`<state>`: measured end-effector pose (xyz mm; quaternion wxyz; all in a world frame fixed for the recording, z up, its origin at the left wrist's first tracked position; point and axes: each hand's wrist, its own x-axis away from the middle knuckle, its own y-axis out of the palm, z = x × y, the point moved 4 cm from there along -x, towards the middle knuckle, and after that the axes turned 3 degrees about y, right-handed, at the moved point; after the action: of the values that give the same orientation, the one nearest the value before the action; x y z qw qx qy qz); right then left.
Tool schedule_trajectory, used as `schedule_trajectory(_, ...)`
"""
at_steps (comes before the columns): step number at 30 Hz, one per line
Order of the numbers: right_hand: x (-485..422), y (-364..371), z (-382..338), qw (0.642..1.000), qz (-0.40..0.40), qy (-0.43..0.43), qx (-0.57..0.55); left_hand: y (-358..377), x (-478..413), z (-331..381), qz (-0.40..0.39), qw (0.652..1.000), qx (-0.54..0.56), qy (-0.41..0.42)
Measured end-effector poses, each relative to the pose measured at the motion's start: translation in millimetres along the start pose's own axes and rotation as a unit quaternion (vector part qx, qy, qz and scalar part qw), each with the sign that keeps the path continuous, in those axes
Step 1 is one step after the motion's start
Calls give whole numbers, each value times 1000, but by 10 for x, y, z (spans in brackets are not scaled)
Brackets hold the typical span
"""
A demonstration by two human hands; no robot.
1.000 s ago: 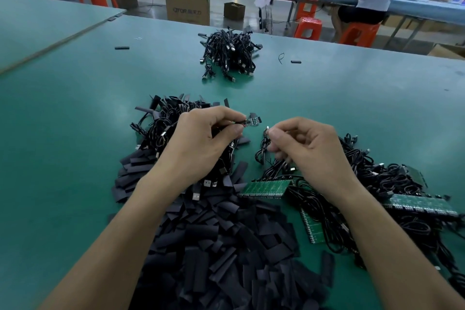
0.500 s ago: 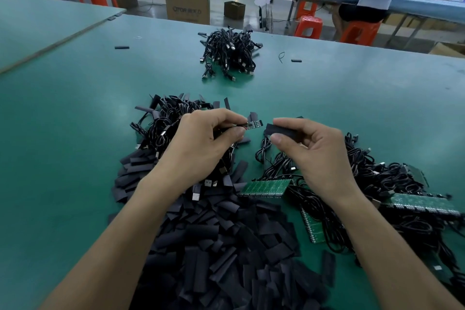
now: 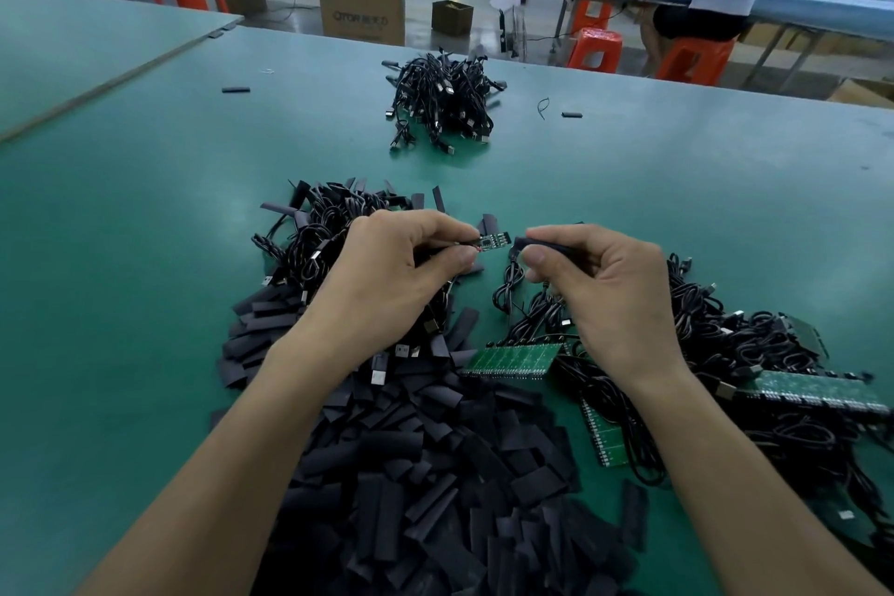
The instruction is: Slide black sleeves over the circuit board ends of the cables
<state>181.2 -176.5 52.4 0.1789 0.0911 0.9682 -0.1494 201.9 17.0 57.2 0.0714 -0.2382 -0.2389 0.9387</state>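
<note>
Green counter (image 3: 121, 257) had open surface all down the left side and across a wide band between the near piles and the far cable bundle (image 3: 440, 104). Far edge ran just behind that bundle. A seam (image 3: 145, 67) cut diagonally at far left against a second green top.

Both hands sat mid-counter, above the piles.
- Left hand (image 3: 387, 286): thumb and forefinger pinched one circuit board (image 3: 494, 239) at its wired end, board poking out to the right.
- Right hand (image 3: 614, 295): thumb and fingers curled round one black sleeve (image 3: 544, 246), its end pointed left at the board.
- Small gap between board and sleeve, not touching, roughly in line.

Counts:
- 1 board in hand, 1 sleeve in hand.
- 3 cable heaps: the far bundle, left heap (image 3: 309, 252) under the left hand, right heap (image 3: 725, 339) under and beyond the right hand, running out of view at right.
- 3 green panel strips: middle strip (image 3: 513, 359) between the wrists, near strip (image 3: 604, 443) partly under cables, right strip (image 3: 817, 391) on the right heap.
- 1 sleeve pile (image 3: 435, 489) between the forearms, reaching the bottom of view. Too many to count.
- 2 loose sleeves far out: left stray (image 3: 235, 90) and right stray (image 3: 571, 115), both well apart from the piles.
</note>
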Motion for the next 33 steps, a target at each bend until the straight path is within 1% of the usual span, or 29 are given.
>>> schedule_trajectory(8, 27, 35, -40, 1000, -7, 0, -26, 20, 0, -5, -1, 1000, 21, -11)
schedule_trajectory(14, 31, 51, -26, 1000, 8, 2, -29, 36, -1, 1, -9, 1000, 23, -11)
schedule_trajectory(22, 43, 71, -5, 999, 4, 18, -50, 14, 4, 4, -10, 999, 34, -12)
schedule_trajectory(30, 25, 46, -47, 1000, -6, 4, -5, 12, -2, -14, -33, 999, 38, -2)
schedule_trajectory(33, 7, 52, -45, 999, -34, 10, -6, -4, -11, -28, -42, 998, 50, -1)
